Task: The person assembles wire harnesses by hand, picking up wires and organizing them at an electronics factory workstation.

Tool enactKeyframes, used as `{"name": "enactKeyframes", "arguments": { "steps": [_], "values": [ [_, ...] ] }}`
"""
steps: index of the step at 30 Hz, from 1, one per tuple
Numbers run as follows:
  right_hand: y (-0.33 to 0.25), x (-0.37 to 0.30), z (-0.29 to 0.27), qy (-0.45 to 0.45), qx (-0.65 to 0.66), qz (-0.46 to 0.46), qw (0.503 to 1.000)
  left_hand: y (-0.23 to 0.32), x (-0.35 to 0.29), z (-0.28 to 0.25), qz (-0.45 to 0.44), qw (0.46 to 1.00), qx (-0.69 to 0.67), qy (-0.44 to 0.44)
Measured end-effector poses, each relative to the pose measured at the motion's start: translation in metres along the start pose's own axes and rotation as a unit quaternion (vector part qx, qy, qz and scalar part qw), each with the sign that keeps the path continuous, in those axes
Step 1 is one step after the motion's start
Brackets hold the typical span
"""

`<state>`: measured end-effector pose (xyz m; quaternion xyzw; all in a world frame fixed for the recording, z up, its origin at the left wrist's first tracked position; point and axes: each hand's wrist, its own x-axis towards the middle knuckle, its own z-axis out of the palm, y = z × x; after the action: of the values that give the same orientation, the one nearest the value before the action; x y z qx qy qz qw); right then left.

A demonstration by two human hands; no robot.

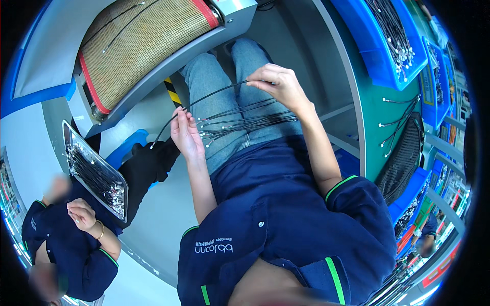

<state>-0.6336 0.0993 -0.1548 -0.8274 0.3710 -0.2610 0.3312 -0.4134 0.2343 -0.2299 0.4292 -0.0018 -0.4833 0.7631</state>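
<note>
A thin black cable (212, 94) arches between my two hands over my lap. My left hand (187, 133) pinches it near its middle, and a tail ending in a small white connector hangs out past the fingers to the lower left. At the other end, my right hand (278, 85) grips the cable between thumb and fingertips, so that tip is hidden. Several more black cables (255, 122) with small pale connectors lie across my thighs, below the held one.
At the upper left, a tan mesh conveyor belt (148, 43) with red edges carries two cables. Cables fill a blue bin (375, 61) on the green table (375, 109) at the right; several lie loose there. A co-worker (76, 250) sits at the left beside a tray of cables (122, 217).
</note>
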Motion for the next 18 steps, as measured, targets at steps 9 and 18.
{"name": "enactKeyframes", "arguments": {
  "steps": [9, 18],
  "values": [
    [-0.011, 0.002, -0.009, 0.062, 0.000, -0.049, 0.997, 0.009, -0.009, 0.013, -0.002, 1.000, 0.001, -0.007],
    [-0.044, -0.003, -0.039, 0.043, 0.006, -0.045, 0.998, 0.036, -0.035, 0.037, 0.003, 1.000, 0.001, -0.026]
  ]
}}
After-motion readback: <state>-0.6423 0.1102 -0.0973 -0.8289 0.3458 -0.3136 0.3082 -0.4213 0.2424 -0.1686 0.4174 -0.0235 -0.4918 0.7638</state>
